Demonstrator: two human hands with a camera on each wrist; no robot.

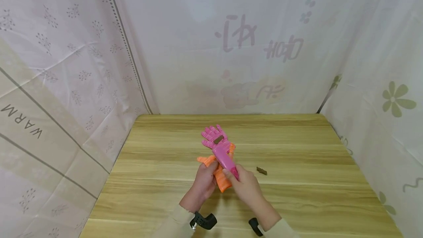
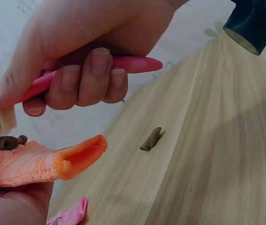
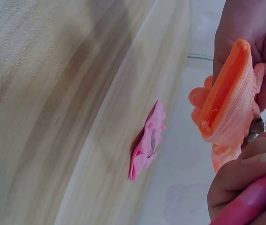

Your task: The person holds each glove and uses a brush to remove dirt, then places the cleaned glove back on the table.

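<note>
One orange glove (image 1: 223, 182) sits pinched in the left hand (image 1: 203, 182) above a wooden table (image 1: 158, 164); the right hand (image 1: 247, 186) curls round a pink brush (image 1: 224, 160) just over it. A pink glove (image 1: 212, 133) lies beyond.

Wood grain runs side to side across the table (image 1: 158, 146)! Towards its far edge a pink glove (image 1: 208, 134) lies fingers spread, and there, nearer and rightward, a small brown piece (image 1: 261, 171) sits apart!

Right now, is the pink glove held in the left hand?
No, the left hand holds the orange glove, and the pink glove lies on the table.
</note>
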